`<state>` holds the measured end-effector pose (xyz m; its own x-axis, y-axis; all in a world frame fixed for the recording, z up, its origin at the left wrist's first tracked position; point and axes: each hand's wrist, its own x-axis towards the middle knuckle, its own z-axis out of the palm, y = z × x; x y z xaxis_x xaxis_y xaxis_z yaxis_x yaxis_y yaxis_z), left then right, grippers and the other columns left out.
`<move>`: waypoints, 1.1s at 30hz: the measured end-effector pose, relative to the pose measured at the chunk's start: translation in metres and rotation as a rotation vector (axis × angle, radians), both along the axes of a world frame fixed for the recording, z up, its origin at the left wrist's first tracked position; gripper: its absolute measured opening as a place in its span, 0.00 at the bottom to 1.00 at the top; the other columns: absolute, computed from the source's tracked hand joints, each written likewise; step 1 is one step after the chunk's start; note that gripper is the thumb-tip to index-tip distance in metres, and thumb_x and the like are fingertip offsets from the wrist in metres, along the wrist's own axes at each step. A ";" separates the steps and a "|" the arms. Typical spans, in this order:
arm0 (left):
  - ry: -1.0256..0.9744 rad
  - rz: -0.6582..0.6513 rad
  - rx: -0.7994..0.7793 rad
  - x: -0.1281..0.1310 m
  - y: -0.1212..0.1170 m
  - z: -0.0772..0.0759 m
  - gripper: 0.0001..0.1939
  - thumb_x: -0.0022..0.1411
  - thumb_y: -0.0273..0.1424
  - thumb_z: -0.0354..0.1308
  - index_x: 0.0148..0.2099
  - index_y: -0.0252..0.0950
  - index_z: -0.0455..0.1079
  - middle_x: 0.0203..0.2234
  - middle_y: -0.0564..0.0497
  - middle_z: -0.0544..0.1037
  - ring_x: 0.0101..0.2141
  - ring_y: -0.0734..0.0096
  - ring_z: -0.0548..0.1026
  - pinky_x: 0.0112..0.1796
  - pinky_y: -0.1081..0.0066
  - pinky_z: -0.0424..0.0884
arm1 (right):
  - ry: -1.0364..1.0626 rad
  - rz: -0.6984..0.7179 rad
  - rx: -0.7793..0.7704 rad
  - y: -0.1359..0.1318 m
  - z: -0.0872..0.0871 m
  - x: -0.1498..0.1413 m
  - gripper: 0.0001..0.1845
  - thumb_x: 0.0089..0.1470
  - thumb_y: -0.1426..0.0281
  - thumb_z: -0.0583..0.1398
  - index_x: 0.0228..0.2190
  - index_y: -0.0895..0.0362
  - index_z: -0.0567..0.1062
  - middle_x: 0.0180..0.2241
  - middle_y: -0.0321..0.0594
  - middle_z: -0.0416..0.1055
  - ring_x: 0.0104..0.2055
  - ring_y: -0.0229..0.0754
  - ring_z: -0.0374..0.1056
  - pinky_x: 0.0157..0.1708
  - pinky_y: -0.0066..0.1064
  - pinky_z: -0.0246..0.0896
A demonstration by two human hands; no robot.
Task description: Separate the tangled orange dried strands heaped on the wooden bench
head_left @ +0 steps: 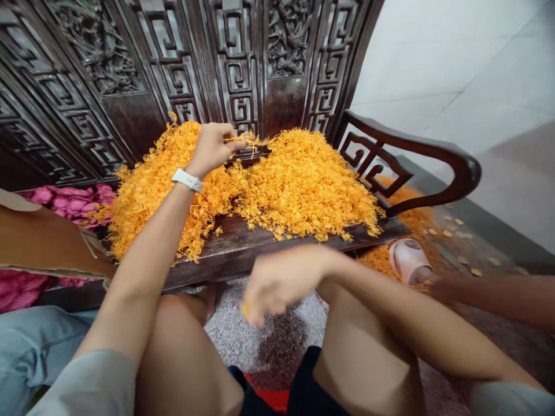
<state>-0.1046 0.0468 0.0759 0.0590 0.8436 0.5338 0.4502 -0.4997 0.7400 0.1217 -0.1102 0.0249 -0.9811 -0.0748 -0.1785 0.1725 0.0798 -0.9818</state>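
1. Carved dark-wood surface (234,248) under a heap of shredded orange petals (303,185), banked against the carved back.
2. Left hand (212,150) above the heap, fingers pinched together on a few orange strands (245,140).
3. Right hand (281,283) blurred, fingers curled inward, yellow fleck (245,310) at the tips; hold impossible to tell.

My left hand (212,151) pinches a few orange strands (245,138) above a big heap of orange petals (303,185) on a carved wooden bench (234,248). My blurred right hand (281,283) hangs lower, a yellow bit (245,310) at its fingers.
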 end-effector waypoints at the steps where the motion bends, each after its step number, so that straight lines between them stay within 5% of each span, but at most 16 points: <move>1: -0.011 0.054 -0.005 -0.010 0.007 -0.005 0.21 0.51 0.40 0.79 0.25 0.39 0.68 0.21 0.51 0.70 0.29 0.67 0.70 0.30 0.65 0.65 | -0.089 0.207 0.039 -0.007 -0.004 -0.003 0.16 0.56 0.63 0.75 0.25 0.55 0.79 0.24 0.32 0.76 0.24 0.35 0.69 0.26 0.27 0.59; 3: -0.063 0.115 -0.037 -0.028 0.017 -0.013 0.23 0.54 0.48 0.76 0.30 0.39 0.70 0.21 0.54 0.71 0.26 0.73 0.68 0.28 0.67 0.62 | -0.167 0.381 0.056 -0.007 -0.008 -0.005 0.13 0.55 0.63 0.76 0.26 0.55 0.81 0.24 0.33 0.77 0.23 0.36 0.70 0.26 0.29 0.63; 4: -0.111 0.136 -0.064 -0.035 0.021 -0.015 0.24 0.55 0.52 0.75 0.33 0.39 0.71 0.22 0.56 0.72 0.25 0.76 0.68 0.28 0.68 0.62 | -0.117 0.282 0.019 0.000 -0.007 -0.004 0.13 0.56 0.61 0.76 0.29 0.55 0.82 0.25 0.34 0.78 0.23 0.37 0.70 0.27 0.30 0.64; 8: -0.328 0.190 -0.152 -0.047 0.026 -0.015 0.30 0.55 0.57 0.75 0.41 0.38 0.73 0.24 0.61 0.70 0.23 0.86 0.66 0.30 0.71 0.64 | 0.360 -0.654 -0.156 0.050 0.009 0.009 0.19 0.59 0.54 0.73 0.44 0.53 0.82 0.27 0.33 0.76 0.27 0.36 0.67 0.28 0.29 0.65; 11: -0.393 0.116 -0.197 -0.043 0.023 -0.013 0.24 0.57 0.52 0.76 0.41 0.40 0.75 0.22 0.60 0.69 0.23 0.82 0.68 0.30 0.70 0.68 | 0.405 -1.005 -0.238 0.070 0.007 0.016 0.24 0.62 0.50 0.69 0.50 0.53 0.80 0.28 0.35 0.75 0.25 0.36 0.62 0.24 0.30 0.61; 13: -0.372 0.035 -0.200 -0.036 0.019 -0.010 0.18 0.60 0.49 0.74 0.41 0.42 0.77 0.23 0.58 0.72 0.24 0.78 0.71 0.30 0.69 0.70 | 0.320 -1.045 -0.184 0.068 -0.003 0.014 0.21 0.61 0.52 0.71 0.47 0.54 0.81 0.27 0.36 0.74 0.24 0.36 0.60 0.22 0.30 0.56; 17: -0.279 -0.078 -0.207 -0.011 0.005 0.000 0.11 0.66 0.43 0.70 0.44 0.43 0.79 0.27 0.53 0.79 0.27 0.74 0.76 0.33 0.70 0.76 | 0.289 -0.869 0.072 0.055 -0.014 0.003 0.17 0.63 0.56 0.70 0.47 0.55 0.82 0.26 0.34 0.73 0.23 0.34 0.60 0.23 0.30 0.53; 24: -0.372 -0.235 -0.270 0.056 -0.029 0.022 0.07 0.78 0.33 0.60 0.53 0.38 0.77 0.41 0.51 0.84 0.43 0.71 0.86 0.45 0.72 0.82 | 0.495 -1.200 0.276 0.064 0.001 0.001 0.26 0.65 0.53 0.69 0.56 0.51 0.71 0.26 0.30 0.64 0.27 0.36 0.57 0.26 0.31 0.50; 29: -0.671 -0.376 -0.456 0.081 -0.045 0.028 0.16 0.77 0.43 0.63 0.58 0.40 0.72 0.48 0.49 0.86 0.48 0.67 0.87 0.47 0.72 0.83 | 0.519 -1.163 0.495 0.079 -0.007 0.004 0.24 0.62 0.46 0.69 0.40 0.53 0.73 0.24 0.29 0.60 0.26 0.36 0.55 0.27 0.33 0.49; 33: -0.753 -0.351 -0.515 0.087 -0.049 0.024 0.22 0.77 0.51 0.59 0.59 0.40 0.68 0.49 0.45 0.87 0.46 0.63 0.88 0.44 0.70 0.84 | 0.529 -1.328 0.722 0.079 -0.007 0.009 0.26 0.62 0.49 0.69 0.47 0.51 0.69 0.27 0.29 0.65 0.27 0.38 0.59 0.28 0.32 0.52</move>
